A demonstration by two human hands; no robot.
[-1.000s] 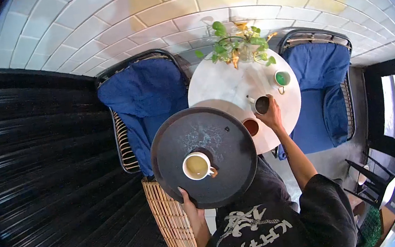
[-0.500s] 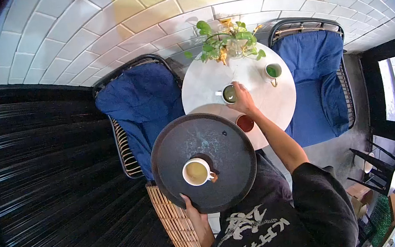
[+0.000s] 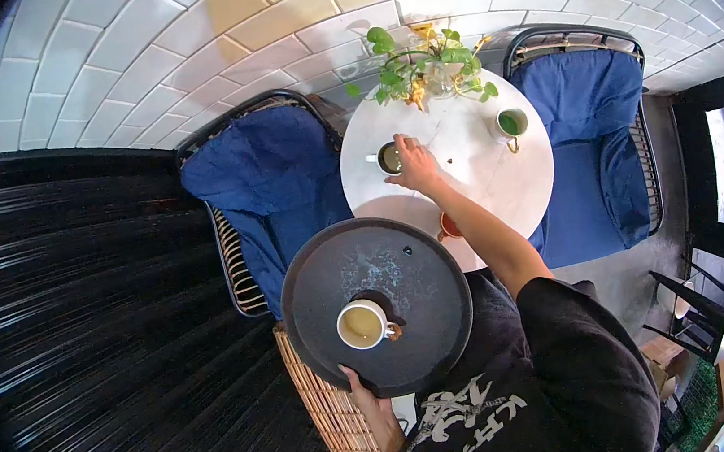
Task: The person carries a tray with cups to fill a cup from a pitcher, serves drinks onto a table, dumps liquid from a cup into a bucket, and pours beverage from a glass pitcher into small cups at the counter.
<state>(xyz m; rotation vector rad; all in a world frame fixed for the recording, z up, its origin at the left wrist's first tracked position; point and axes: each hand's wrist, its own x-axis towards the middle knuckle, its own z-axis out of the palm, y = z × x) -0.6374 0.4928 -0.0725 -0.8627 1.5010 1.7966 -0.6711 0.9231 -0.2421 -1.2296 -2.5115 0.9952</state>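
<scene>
My left hand point(image 3: 376, 412) grips the near rim of a round dark tray point(image 3: 322, 271), thumb on top, and holds it level beside the table. On the tray stands a white cup point(image 3: 363, 326) with pale yellowish liquid, its handle to the right. My right hand point(image 3: 415, 165) reaches over the round table point(image 3: 475, 189), its fingers closed on the right side of a cup with a dark inside point(image 3: 387, 160). That cup's white handle points left. A reddish cup point(image 3: 451, 226) is partly hidden by my right forearm. A cup with a green inside point(image 3: 509, 124) stands at the table's right.
A plant with green leaves in a glass vase point(image 3: 442, 81) stands at the table's back, near the white brick wall point(image 3: 293, 31). Blue-cushioned chairs flank the table, one left point(image 3: 260, 166) and one right point(image 3: 584, 154). Black corrugated panelling point(image 3: 104, 330) lies to the left.
My right hand has moved left and slightly back across the table, and the dark-inside cup has shifted with it. The tray and its cup stay nearly in place.
</scene>
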